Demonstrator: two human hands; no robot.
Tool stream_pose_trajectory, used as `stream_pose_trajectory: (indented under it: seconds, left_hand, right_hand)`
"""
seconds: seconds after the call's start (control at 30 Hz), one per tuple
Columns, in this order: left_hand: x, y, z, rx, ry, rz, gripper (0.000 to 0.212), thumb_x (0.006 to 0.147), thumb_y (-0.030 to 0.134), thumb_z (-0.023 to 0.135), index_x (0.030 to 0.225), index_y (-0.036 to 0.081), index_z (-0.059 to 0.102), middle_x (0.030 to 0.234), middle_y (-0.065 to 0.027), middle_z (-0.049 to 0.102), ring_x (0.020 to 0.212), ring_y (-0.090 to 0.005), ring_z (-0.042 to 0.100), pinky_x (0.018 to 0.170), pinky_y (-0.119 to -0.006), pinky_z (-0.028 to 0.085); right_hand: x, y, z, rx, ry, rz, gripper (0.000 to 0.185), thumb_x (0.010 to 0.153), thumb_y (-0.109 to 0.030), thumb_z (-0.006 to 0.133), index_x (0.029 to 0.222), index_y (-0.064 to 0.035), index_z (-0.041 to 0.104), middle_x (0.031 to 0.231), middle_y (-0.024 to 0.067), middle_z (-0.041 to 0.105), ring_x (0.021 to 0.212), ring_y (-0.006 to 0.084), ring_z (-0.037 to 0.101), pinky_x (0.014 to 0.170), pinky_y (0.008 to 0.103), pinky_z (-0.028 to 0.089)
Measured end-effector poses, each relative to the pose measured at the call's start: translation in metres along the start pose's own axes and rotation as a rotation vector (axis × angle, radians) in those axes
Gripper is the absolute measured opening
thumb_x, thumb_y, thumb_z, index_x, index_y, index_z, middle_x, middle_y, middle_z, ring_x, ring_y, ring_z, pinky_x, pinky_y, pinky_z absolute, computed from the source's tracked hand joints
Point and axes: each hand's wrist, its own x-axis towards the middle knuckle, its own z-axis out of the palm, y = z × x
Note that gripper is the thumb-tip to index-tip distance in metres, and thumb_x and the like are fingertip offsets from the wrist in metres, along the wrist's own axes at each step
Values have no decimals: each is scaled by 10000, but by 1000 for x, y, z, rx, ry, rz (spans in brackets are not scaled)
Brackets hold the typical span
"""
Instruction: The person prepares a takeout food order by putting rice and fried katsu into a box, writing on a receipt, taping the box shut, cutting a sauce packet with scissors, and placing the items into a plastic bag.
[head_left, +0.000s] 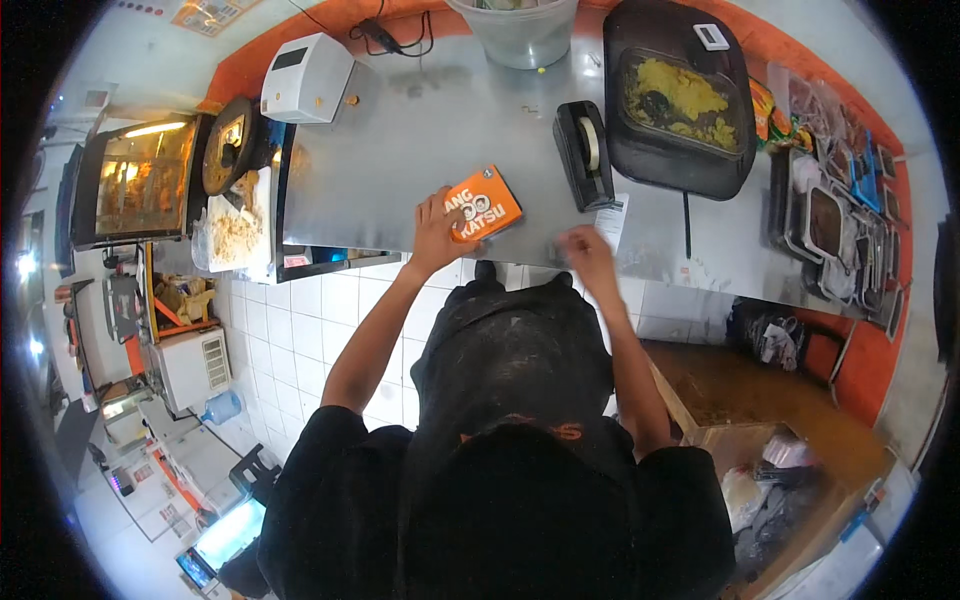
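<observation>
On the steel counter (360, 180) lies an orange box (487, 201) with white lettering. My left hand (442, 232) rests on its left side and near edge, fingers spread over it. My right hand (589, 251), slightly blurred, is at the counter's front edge, right of the box and apart from it; its fingers are bent together, and whether they pinch something small I cannot tell. A printed paper slip (613, 221) lies just beyond that hand. Behind the slip stands a black tape dispenser (585, 157) with a roll of tape.
A white label printer (307, 79) stands back left, a clear plastic bucket (517, 34) at the back. Yellow food fills a lidded tray (682, 105) at right. Stacked metal containers (825, 225) line the far right. A cutting board (244, 225) with crumbs and a glass-fronted warmer (142, 180) are left.
</observation>
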Motion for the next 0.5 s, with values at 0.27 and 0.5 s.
stream_pose_trajectory:
  seconds: [0.27, 0.5]
  left_hand:
    - [-10, -9, -4, 16, 35, 20, 414, 641, 355, 820, 858, 108, 567, 1448, -243, 414, 1291, -450, 396, 1059, -559, 287]
    - [-18, -22, 11, -26, 77, -4, 419, 641, 377, 792, 871, 101, 577, 1427, -232, 420, 1271, -461, 409, 1026, -597, 300]
  right_hand:
    - [7, -61, 128, 50, -186, 32, 302, 909, -316, 692, 925, -15, 700, 730, 119, 672, 672, 233, 632, 685, 350, 504]
    - [-3, -44, 152, 82, -150, 180, 329, 946, -348, 689, 900, -23, 713, 688, 21, 635, 608, 97, 582, 575, 262, 475]
